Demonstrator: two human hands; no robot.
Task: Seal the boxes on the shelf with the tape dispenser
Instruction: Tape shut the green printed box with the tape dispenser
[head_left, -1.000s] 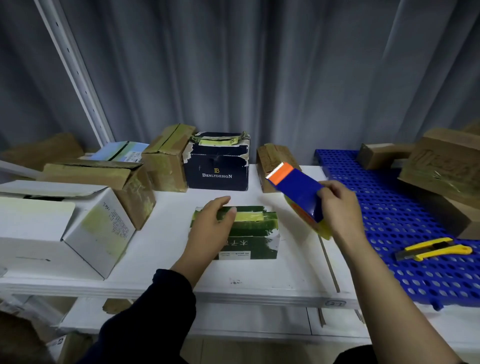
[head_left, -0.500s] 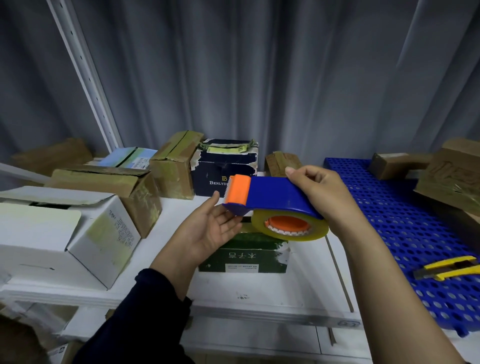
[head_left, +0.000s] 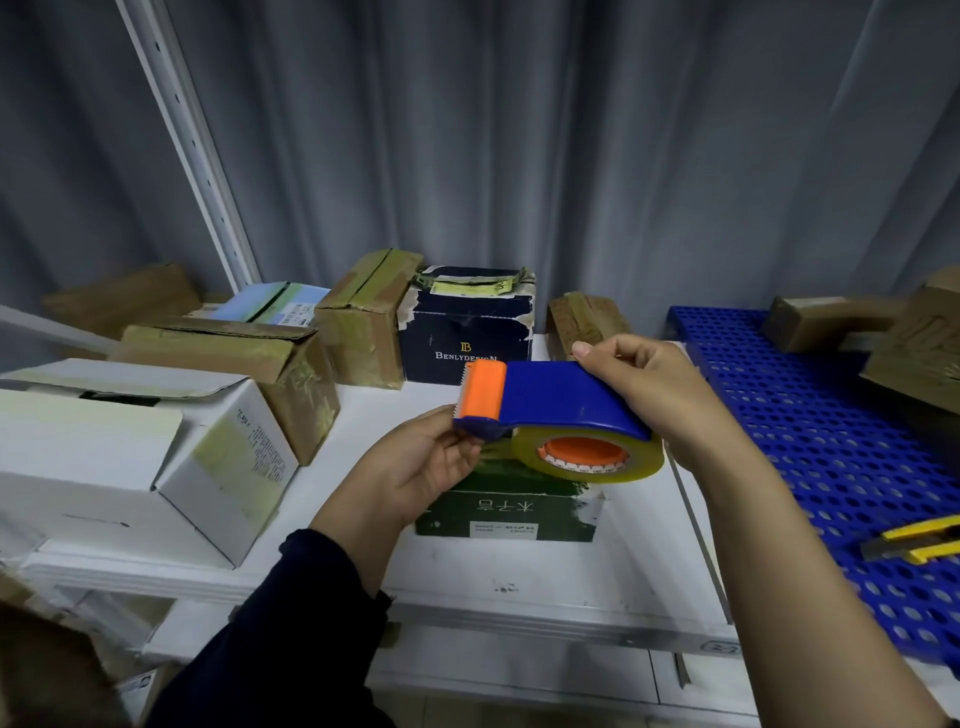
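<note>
My right hand (head_left: 649, 389) grips the blue tape dispenser (head_left: 556, 400) by its rear, holding it in the air above a small green box (head_left: 506, 506) on the white shelf (head_left: 519, 577). The dispenser has an orange front end and a yellowish tape roll with an orange core underneath. My left hand (head_left: 415, 462) pinches at the dispenser's front end, just under the orange cutter; the tape end itself is too small to make out. The green box is partly hidden behind both hands.
A dark blue box (head_left: 467, 332), several brown cardboard boxes (head_left: 363, 317) and a white box (head_left: 130, 457) with a raised flap crowd the shelf's back and left. A blue perforated panel (head_left: 831, 441) at right carries a yellow utility knife (head_left: 914, 543) and more cartons.
My left hand left the green box and came up to the dispenser's front. My right hand swung the dispenser level over the box. The view has moved closer.
</note>
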